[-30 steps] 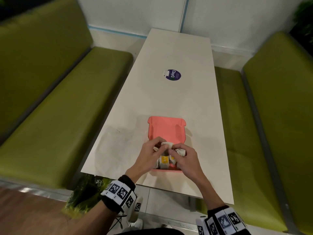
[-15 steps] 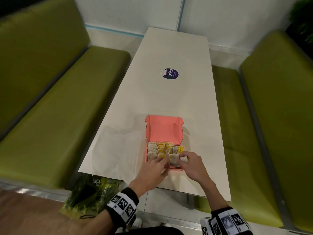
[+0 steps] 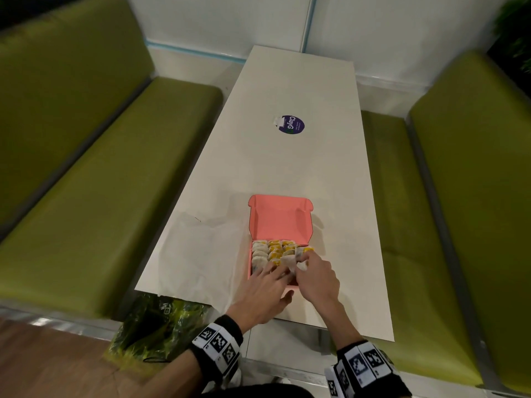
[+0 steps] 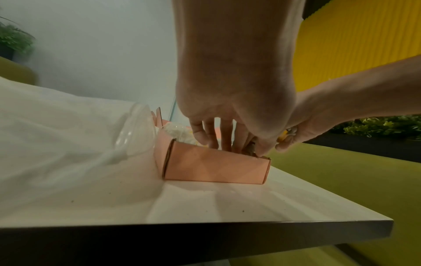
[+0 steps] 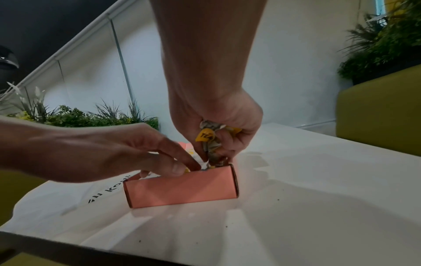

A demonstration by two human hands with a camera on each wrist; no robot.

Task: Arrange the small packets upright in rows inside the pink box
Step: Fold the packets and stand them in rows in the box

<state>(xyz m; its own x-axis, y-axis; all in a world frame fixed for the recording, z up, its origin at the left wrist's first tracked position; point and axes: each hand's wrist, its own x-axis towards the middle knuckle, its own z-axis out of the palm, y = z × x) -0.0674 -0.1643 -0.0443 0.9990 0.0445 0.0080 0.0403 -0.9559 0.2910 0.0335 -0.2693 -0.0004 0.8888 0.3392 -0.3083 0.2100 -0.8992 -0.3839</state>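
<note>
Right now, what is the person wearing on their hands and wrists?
Both hands are bare, without gloves or sleeves. The left hand and right hand each have a black wristband carrying white square tags printed with black blocky marker patterns.

**A booth in a café or canteen**

I'm at a long white table (image 3: 287, 173) set between two olive-green padded benches (image 3: 86, 196), booth-style, its far end butting a pale panelled wall (image 3: 230, 21). A round purple sticker (image 3: 291, 124) is stuck to the tabletop. Leafy plants (image 5: 95, 117) line a ledge behind the seating, and a yellow ribbed panel (image 4: 355, 46) rises nearby.
</note>
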